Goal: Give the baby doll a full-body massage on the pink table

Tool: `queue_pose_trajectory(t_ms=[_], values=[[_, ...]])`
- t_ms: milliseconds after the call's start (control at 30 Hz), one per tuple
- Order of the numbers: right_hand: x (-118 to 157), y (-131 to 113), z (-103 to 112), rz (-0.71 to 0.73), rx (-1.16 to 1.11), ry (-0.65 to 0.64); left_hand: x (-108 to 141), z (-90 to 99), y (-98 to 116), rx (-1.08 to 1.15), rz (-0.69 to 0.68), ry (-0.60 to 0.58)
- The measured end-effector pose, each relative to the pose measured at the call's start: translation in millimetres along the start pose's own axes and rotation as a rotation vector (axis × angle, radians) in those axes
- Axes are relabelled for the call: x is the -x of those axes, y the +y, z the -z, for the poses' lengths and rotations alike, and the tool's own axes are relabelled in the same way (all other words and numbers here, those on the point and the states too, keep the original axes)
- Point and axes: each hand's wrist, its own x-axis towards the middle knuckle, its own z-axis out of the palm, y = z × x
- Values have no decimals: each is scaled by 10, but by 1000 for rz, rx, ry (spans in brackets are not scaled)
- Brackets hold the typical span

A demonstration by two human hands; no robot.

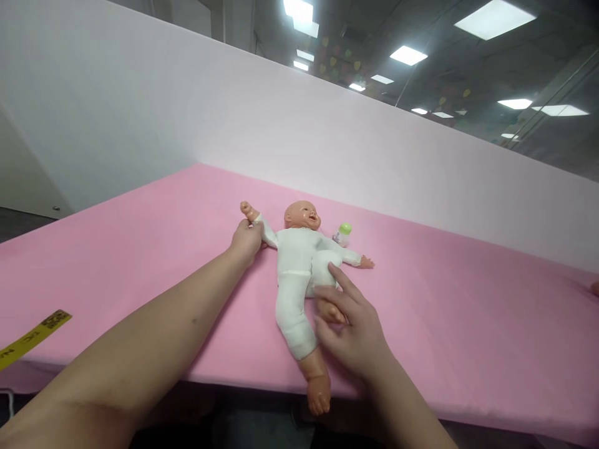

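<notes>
A baby doll in white clothing lies on its back on the pink-covered table, its head toward the wall. One doll leg is stretched toward the near edge; the other is bent up. My left hand is closed round the doll's sleeved forearm on the left side, just below the doll's hand. Over the bent leg is my right hand, its fingers apart, with fingertips at the knee and near the foot. Whether they press on the leg is unclear.
A small bottle with a green cap lies beyond the doll's right-side arm. A yellow strip is at the left near edge. The white wall borders the table's back. Part of a hand shows at the far right.
</notes>
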Motion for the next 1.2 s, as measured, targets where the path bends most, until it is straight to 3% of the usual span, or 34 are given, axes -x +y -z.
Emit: queue_pose_trajectory(t_ms=[167, 300, 433, 567, 700, 800, 900, 1033, 1200], values=[[422, -163, 196, -1, -42, -85, -24, 17, 65, 375, 263, -43], [710, -133, 246, 2, -63, -241, 52, -20, 110, 380, 276, -65], [837, -134, 227, -33, -97, -287, 188, -38, 171, 155, 107, -51], [868, -134, 228, -43, -94, -305, 434, -63, 297, -198, -219, -81], [797, -151, 270, 40, -78, -176, 663, -128, 406, -571, -569, -201], [597, -231, 292, 29, -61, -73, 722, -176, 412, -799, -725, -255], [317, -254, 258, -15, -32, -31, 726, -216, 382, -944, -793, -303], [9, -89, 77, -100, 32, 49, 752, -270, 358, -1037, -821, -329], [-137, 100, -179, -212, 27, 15, 771, -307, 332, -1056, -797, -373]])
